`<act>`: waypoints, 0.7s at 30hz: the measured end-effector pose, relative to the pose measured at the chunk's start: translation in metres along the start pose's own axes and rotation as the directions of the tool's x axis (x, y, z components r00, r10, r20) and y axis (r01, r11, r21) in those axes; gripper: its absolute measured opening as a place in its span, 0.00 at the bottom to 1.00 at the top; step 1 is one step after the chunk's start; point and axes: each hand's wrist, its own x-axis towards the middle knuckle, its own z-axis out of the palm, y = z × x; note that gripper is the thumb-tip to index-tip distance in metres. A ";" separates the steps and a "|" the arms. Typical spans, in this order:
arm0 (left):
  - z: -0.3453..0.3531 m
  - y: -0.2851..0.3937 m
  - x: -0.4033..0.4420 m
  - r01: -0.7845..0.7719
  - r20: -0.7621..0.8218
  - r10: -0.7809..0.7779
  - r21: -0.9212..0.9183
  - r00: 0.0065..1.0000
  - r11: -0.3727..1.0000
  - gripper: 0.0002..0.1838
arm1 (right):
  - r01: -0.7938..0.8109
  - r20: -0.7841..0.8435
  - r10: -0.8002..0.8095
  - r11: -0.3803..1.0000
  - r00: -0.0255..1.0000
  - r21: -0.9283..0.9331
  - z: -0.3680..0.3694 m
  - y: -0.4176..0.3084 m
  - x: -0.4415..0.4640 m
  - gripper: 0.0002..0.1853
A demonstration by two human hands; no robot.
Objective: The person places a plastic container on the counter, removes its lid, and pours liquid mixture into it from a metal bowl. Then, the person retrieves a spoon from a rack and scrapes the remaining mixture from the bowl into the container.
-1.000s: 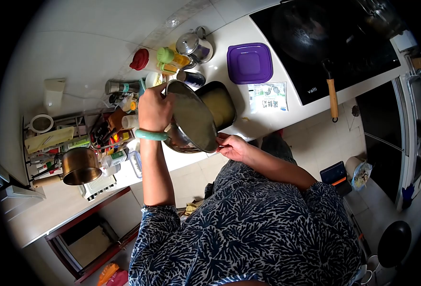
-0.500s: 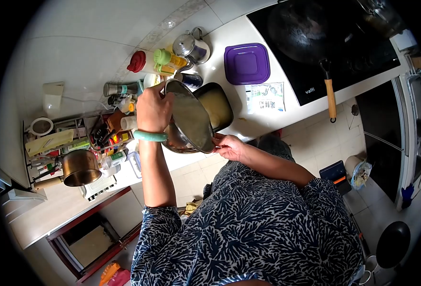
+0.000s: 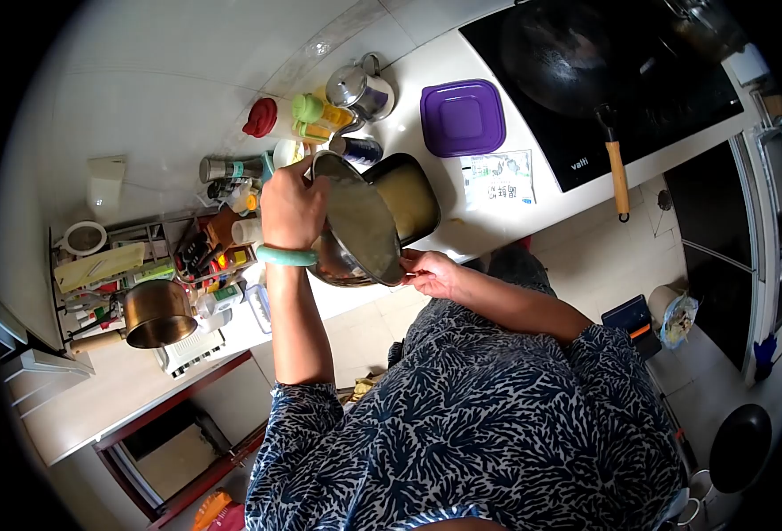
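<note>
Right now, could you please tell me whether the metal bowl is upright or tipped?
Tipped: the metal bowl slants, its mouth turned toward the dark container, with the left hand and right hand both at its rim.

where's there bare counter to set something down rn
White counter is mostly bare between the dark pan and the white packet; the pale counter end looks bare in front of the brass pot. It's crowded around the bowl and along the wall, with the kettle and bottles.
</note>
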 end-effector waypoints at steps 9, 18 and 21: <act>0.000 0.001 0.000 -0.036 -0.018 0.036 0.019 0.999 0.999 0.21 | -0.027 -0.013 0.026 1.000 1.000 -0.007 0.003 0.000 -0.003 0.09; 0.000 0.001 0.001 -0.059 -0.031 0.061 0.041 0.998 0.997 0.22 | -0.052 0.041 0.051 0.999 0.998 0.011 -0.002 0.000 0.002 0.07; 0.002 -0.001 0.003 -0.074 -0.045 0.075 0.037 0.996 0.997 0.21 | -0.046 0.005 0.046 0.999 0.999 -0.014 0.004 -0.001 -0.002 0.07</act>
